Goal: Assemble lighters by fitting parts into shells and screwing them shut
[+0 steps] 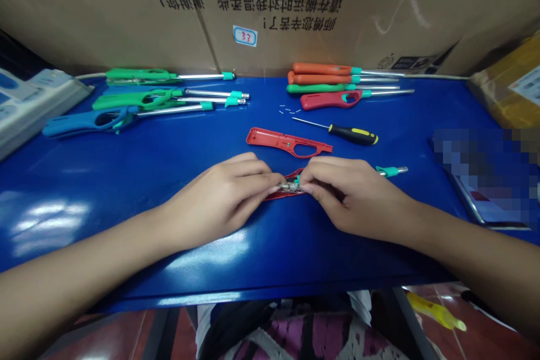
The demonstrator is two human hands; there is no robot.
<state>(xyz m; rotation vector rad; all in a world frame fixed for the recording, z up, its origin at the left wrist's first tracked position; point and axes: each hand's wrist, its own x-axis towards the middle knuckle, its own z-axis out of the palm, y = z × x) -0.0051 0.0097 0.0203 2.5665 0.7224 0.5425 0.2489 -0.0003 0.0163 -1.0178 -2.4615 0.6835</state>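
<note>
Both hands meet at the middle of the blue table (pixel 139 180). My left hand (pixel 223 197) and my right hand (pixel 346 197) pinch small parts inside an opened red gas lighter (pixel 282 193), whose metal tube with a teal collar (pixel 392 171) sticks out to the right past my right hand. The fingers of both hands are closed on the lighter's inner parts. Just behind the hands lies the lighter's loose red half shell (pixel 289 143). A black and yellow screwdriver (pixel 350 133) rests behind my right hand, with several tiny screws (pixel 289 109) near its tip.
Green and blue long lighters (pixel 139 100) lie at the back left. Orange, green and red ones (pixel 337 85) lie at the back right. A cardboard box (pixel 270 11) stands along the table's far edge. A white device (pixel 29 104) sits far left; a tray (pixel 485 180) sits at the right.
</note>
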